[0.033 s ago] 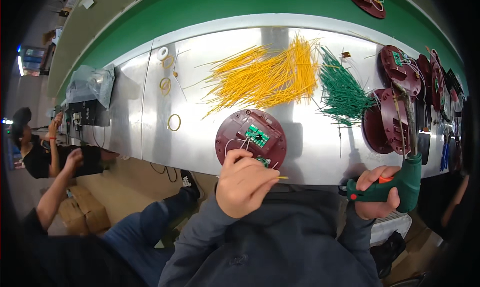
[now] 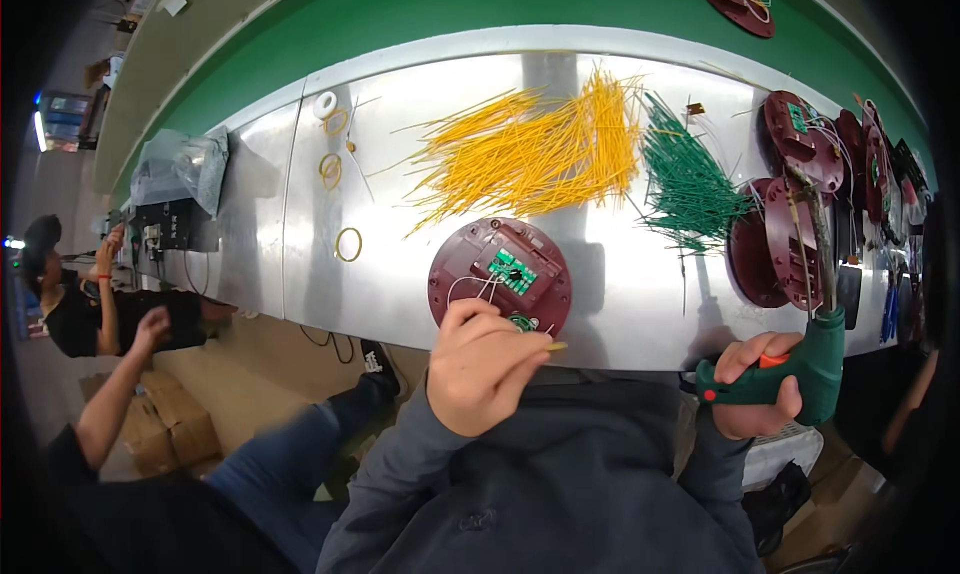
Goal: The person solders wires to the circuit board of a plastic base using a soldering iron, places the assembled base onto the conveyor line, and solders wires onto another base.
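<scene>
Head view. Maroon round housing (image 2: 458, 256) at centre frame, just above the left hand (image 2: 480, 364), which is nearer: fingers pinched, short yellow piece (image 2: 558, 347) poking out to the right; grip on the pale wires (image 2: 487, 290), cannot tell. Right hand (image 2: 748, 416) well apart, lower right, wrapped round green pistol-grip tool (image 2: 822, 366). Tool's long barrel runs up the frame, leaning slightly left, not toward the housing.

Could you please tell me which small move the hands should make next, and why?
Probably the right hand should bring the green tool nearer to the maroon disc: the left hand is at the disc's near edge, with a yellow piece showing between its fingers, while the tool is off to the right, not pointed at the disc.
</scene>
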A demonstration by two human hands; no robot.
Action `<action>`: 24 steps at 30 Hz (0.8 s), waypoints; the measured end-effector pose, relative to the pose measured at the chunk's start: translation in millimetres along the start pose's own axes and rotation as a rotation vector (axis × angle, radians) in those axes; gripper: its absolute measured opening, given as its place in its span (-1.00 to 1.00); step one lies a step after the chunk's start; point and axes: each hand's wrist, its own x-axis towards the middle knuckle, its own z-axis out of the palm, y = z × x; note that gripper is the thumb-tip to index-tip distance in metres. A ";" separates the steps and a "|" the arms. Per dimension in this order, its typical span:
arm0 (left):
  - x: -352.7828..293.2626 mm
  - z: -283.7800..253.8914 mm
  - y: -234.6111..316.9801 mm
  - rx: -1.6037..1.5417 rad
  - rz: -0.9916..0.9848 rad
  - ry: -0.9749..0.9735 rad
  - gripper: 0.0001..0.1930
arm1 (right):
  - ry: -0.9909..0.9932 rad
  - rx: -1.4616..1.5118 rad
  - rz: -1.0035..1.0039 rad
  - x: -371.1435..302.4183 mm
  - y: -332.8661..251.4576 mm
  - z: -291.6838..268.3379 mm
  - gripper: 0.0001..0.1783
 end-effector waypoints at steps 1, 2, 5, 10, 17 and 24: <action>0.4 -0.7 1.1 0.006 -0.053 0.088 -0.77 | -0.056 -0.044 0.007 1.8 -2.8 -1.3 -0.60; 0.5 -0.8 1.6 0.012 -0.105 0.177 -0.77 | -0.111 -0.089 0.014 3.5 -5.8 -2.4 -0.60; 10.1 6.9 8.9 0.114 -0.110 0.258 -0.77 | -0.145 -0.115 0.035 10.7 -19.4 -0.8 -0.59; 27.9 8.9 13.8 0.344 0.067 0.200 -0.73 | -0.249 -0.089 0.066 13.6 -25.8 6.1 -0.55; 29.9 11.9 12.5 0.278 0.079 0.271 -0.81 | -0.240 -0.114 0.057 4.3 -24.7 -3.5 -0.49; 37.7 5.6 20.1 0.355 0.011 0.352 -0.80 | -0.330 -0.195 0.120 -3.5 -29.0 2.1 -0.46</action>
